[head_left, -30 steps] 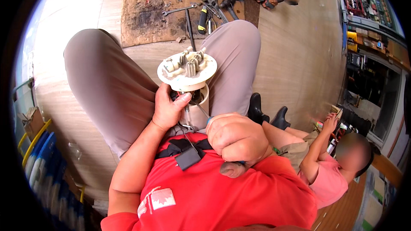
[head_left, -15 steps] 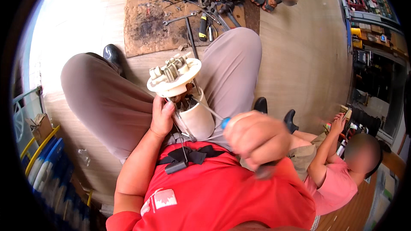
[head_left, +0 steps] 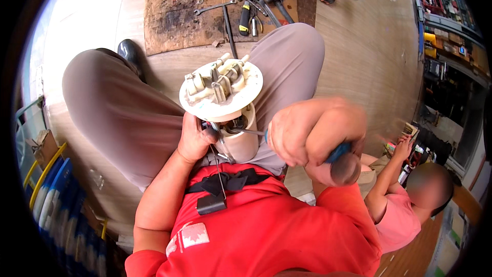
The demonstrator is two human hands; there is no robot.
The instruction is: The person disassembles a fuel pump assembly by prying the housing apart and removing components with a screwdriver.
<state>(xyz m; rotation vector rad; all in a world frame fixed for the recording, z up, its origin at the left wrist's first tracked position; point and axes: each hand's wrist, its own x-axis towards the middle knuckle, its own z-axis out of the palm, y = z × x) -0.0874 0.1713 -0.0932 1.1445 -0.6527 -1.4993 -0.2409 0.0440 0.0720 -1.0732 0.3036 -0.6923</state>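
Observation:
A cream-white fuel pump module (head_left: 220, 92) sits between my thighs, its round flange with pipe fittings tilted up above a cylindrical cup (head_left: 240, 146). My left hand (head_left: 192, 141) is closed on its left side, just below the flange. A thin wire arm runs down from the module to a black float (head_left: 211, 204) against my red shirt. My right hand (head_left: 320, 131) grips a screwdriver (head_left: 345, 168) with a blue and dark handle. Its shaft reaches into the gap between flange and cup; the tip is hidden there.
Ahead on the floor lies stained cardboard (head_left: 174, 25) with a wrench (head_left: 215, 6), a hammer (head_left: 279, 5) and a yellow-black utility knife (head_left: 245, 18). At right a person in pink (head_left: 397, 220) sits close by. Blue-and-white packages (head_left: 51, 190) stand in a yellow rack at left.
The module has tipped so its flange top shows more fully and sits farther right. My right hand has moved slightly up and right, turning the screwdriver's handle. My left hand keeps its hold.

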